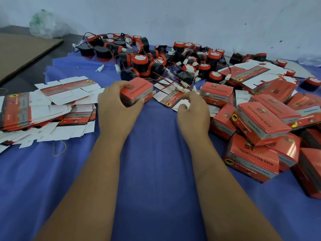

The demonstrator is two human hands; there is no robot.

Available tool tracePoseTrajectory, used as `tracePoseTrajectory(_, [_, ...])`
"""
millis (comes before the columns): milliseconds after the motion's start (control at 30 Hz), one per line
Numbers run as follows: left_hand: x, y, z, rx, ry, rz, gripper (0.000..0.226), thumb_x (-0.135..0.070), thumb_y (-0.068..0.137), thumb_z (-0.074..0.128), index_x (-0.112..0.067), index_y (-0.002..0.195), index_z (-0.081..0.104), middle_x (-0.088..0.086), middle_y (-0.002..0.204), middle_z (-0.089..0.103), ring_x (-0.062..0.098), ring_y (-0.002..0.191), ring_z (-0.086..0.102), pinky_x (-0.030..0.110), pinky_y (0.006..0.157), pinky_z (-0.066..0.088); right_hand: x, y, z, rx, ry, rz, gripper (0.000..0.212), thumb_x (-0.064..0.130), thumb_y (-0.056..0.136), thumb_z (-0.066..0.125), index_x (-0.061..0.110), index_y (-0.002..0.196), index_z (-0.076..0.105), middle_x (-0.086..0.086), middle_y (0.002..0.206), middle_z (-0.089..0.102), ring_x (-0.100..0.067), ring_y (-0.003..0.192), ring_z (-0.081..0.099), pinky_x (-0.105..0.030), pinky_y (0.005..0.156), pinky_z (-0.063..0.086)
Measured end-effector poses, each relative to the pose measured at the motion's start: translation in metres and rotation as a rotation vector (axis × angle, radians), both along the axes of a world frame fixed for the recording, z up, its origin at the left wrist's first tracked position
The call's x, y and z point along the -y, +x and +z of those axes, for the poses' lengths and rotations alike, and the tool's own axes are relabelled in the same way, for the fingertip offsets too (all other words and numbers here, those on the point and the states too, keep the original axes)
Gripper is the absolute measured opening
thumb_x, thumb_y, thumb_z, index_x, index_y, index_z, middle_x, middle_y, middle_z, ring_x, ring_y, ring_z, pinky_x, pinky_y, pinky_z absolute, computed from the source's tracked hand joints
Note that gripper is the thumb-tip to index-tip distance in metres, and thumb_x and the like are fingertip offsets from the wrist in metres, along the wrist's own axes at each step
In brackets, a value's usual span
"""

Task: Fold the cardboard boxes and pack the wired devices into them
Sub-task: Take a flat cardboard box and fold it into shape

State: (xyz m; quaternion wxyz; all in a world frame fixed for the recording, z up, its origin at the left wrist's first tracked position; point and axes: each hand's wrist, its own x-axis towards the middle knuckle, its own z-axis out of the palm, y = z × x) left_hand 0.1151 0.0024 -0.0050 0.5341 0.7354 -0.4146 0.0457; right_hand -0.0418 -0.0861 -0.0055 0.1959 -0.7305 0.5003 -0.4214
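One folded red box point(137, 92) sits at frame centre, gripped by the left hand point(116, 105); the right hand point(192, 108), apart from it, has its fingers curled at a flat blank's point(171, 100) edge. Roughly a dozen closed boxes point(260, 126) pile at right, dozens of wired devices point(156, 61) crowd the upper centre, and flat blanks point(43, 108) stack at left. Bare blue cloth point(156, 171) lies open in the lower frame.

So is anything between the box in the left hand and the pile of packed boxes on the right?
Yes. The right hand hovers directly between the held box and the pile of packed boxes, over flat box blanks.
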Motion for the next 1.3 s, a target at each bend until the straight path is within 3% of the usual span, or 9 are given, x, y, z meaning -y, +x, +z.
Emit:
tracePoseTrajectory(133, [-0.004,-0.001,-0.001,0.113,0.187,0.327,0.046,-0.023,0.084,0.068,-0.018,0.128,0.057,0.013,0.135,0.048,0.036,0.126,0.039,0.04,0.099,0.03,0.001,0.004,-0.004,-0.548,0.057,0.04,0.054,0.028,0.094,0.046,0.019,0.146,0.037,-0.013,0.151,0.036,-0.03,0.14,0.027,-0.045,0.118,0.017])
tracePoseTrajectory(233, [-0.006,-0.008,0.006,0.213,0.124,0.425,0.054,0.0,0.081,0.055,-0.017,0.133,0.055,0.015,0.145,0.04,0.036,0.132,0.036,0.042,0.1,0.028,0.0,0.006,-0.004,-0.723,0.136,0.03,0.055,0.038,0.096,0.038,0.024,0.148,0.034,-0.015,0.152,0.035,-0.031,0.143,0.023,-0.054,0.117,0.003])
tracePoseTrajectory(400, [0.004,-0.026,0.009,0.204,-0.17,-0.205,0.043,0.011,0.08,0.042,-0.009,0.113,0.062,0.008,0.121,0.053,0.022,0.112,0.053,0.017,0.094,0.039,-0.013,0.008,0.004,-0.094,0.115,0.174,0.032,0.024,0.089,0.049,0.024,0.115,0.068,0.0,0.087,0.069,-0.026,0.089,0.062,-0.042,0.08,0.05])
tracePoseTrajectory(500, [0.012,-0.035,0.0,-0.053,0.066,-0.444,0.039,-0.002,0.097,0.046,-0.02,0.132,0.05,-0.01,0.126,0.047,0.009,0.118,0.049,0.023,0.1,0.042,-0.017,0.009,0.005,0.032,0.129,0.184,0.034,0.012,0.089,0.049,0.026,0.113,0.069,0.002,0.096,0.07,-0.022,0.092,0.062,-0.042,0.078,0.053])
tracePoseTrajectory(633, [0.016,-0.02,-0.004,-0.27,0.172,-0.205,0.053,-0.009,0.096,0.05,-0.019,0.147,0.037,0.0,0.146,0.043,0.017,0.133,0.043,0.023,0.102,0.034,-0.005,0.006,0.002,-0.079,0.146,0.042,0.046,0.012,0.088,0.048,0.02,0.133,0.054,-0.006,0.127,0.059,-0.03,0.115,0.054,-0.046,0.098,0.043])
tracePoseTrajectory(733, [0.013,-0.014,-0.002,-0.347,0.155,-0.074,0.063,-0.006,0.095,0.044,-0.016,0.154,0.025,0.006,0.154,0.036,0.033,0.131,0.047,0.045,0.107,0.041,0.003,0.002,0.002,-0.328,0.178,-0.052,0.048,0.019,0.09,0.047,0.018,0.137,0.05,-0.011,0.133,0.055,-0.032,0.124,0.046,-0.044,0.107,0.033])
tracePoseTrajectory(967, [0.015,-0.019,-0.008,-0.096,0.387,-0.058,0.046,-0.015,0.095,0.046,-0.012,0.141,0.047,0.017,0.131,0.055,0.036,0.129,0.045,0.042,0.104,0.041,0.0,0.008,0.0,-0.466,0.144,0.093,0.04,0.041,0.084,0.053,0.035,0.123,0.06,0.003,0.127,0.052,-0.022,0.126,0.036,-0.046,0.1,0.018])
tracePoseTrajectory(1100, [0.016,-0.016,-0.003,-0.3,0.089,-0.102,0.039,-0.008,0.091,0.049,-0.022,0.126,0.06,-0.001,0.108,0.065,0.012,0.08,0.057,0.018,0.062,0.043,0.0,0.008,-0.003,-0.511,0.059,0.129,0.05,0.062,0.078,0.057,0.042,0.125,0.057,0.004,0.118,0.048,-0.022,0.124,0.034,-0.046,0.095,0.018])
tracePoseTrajectory(1300, [0.014,-0.011,0.004,-0.659,-0.279,-0.098,0.04,0.005,0.094,0.048,-0.025,0.113,0.065,-0.002,0.117,0.067,0.005,0.075,0.058,0.013,0.06,0.047,-0.003,0.007,-0.002,-0.322,0.08,0.264,0.051,0.073,0.077,0.058,0.045,0.12,0.061,0.01,0.101,0.05,-0.014,0.11,0.041,-0.038,0.09,0.02])
